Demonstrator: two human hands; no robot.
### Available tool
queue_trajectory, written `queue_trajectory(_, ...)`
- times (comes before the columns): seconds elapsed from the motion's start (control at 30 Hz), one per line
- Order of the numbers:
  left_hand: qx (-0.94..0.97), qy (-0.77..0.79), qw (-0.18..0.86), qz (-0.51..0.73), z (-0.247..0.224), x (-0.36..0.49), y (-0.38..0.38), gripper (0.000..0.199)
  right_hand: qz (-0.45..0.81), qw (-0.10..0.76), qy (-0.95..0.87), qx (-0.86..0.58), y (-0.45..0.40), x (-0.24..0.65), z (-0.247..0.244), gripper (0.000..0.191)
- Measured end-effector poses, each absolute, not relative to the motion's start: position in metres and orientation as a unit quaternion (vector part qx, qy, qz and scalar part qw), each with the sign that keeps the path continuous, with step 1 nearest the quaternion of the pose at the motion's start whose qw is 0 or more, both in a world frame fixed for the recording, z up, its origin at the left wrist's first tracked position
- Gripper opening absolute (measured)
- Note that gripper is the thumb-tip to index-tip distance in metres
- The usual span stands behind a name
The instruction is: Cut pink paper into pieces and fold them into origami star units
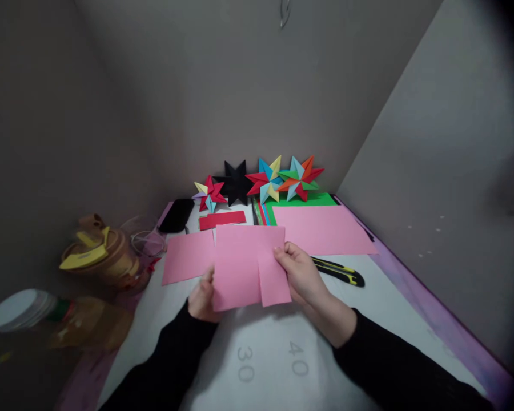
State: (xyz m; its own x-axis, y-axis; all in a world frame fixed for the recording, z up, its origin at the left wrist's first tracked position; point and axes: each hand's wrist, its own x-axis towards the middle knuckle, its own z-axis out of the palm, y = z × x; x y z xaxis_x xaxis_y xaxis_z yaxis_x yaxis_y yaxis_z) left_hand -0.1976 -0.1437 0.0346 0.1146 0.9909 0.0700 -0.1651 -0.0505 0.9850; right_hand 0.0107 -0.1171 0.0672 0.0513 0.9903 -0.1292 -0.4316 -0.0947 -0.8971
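Note:
A pink sheet of paper [237, 265] is held up over the white table covering, with a slit running from its lower edge partway up. My left hand [203, 297] grips its lower left side, the fingers partly hidden behind it. On the right side, my right hand [302, 271] pinches the flap beside the slit, thumb in front. Behind the sheet to the left lies another pink piece of paper [187, 257]. A black and yellow utility knife [340, 271] rests on the table just right of my right hand.
Folded paper stars [269, 180] and a black star [235, 182] lean on the back wall. A large pink sheet [325, 228] covers coloured papers. Red strips [223, 220] and a black phone [177, 215] lie behind. A basket [107, 257] and a jar [89, 322] stand left.

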Motion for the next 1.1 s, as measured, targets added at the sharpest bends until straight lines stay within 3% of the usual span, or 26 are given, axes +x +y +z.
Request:
queue_trajectory(0.1,0.445,0.38,0.655,0.479,0.012,-0.166,-0.169,0.057,0.607,0.621,-0.283,-0.408,-0.123,-0.002,0.061,0.035)
queue_trajectory(0.2,0.439,0.423,0.625,0.488,0.004,-0.147,-0.187,0.061,0.625,0.624,-0.27,-0.385,-0.135,-0.016,0.056,0.034)
queue_trajectory(0.33,0.459,0.547,0.555,0.427,0.012,-0.154,-0.183,0.044,0.663,0.597,-0.294,-0.342,-0.146,-0.023,0.056,0.032)
queue_trajectory(0.43,0.506,0.618,0.443,0.408,0.021,-0.176,-0.166,0.034,0.623,0.606,-0.333,-0.365,-0.138,-0.013,0.057,0.03)
queue_trajectory(0.5,0.578,0.62,0.347,0.401,0.025,-0.192,-0.154,0.026,0.571,0.601,-0.388,-0.403,-0.127,-0.002,0.056,0.029)
queue_trajectory(0.6,0.604,0.601,0.325,0.41,0.027,-0.208,-0.141,0.02,0.533,0.541,-0.486,-0.432,-0.111,0.011,0.047,0.023)
queue_trajectory(0.7,0.512,0.572,0.431,0.474,0.023,-0.212,-0.137,0.031,0.531,0.497,-0.53,-0.436,-0.104,0.015,0.033,0.016)
queue_trajectory(0.83,0.395,0.547,0.538,0.505,0.02,-0.211,-0.136,0.052,0.556,0.487,-0.504,-0.446,-0.104,0.014,0.019,0.021)
queue_trajectory(1.1,0.442,0.558,0.501,0.493,0.026,-0.203,-0.14,0.05,0.569,0.523,-0.449,-0.448,-0.108,0.009,0.017,0.024)
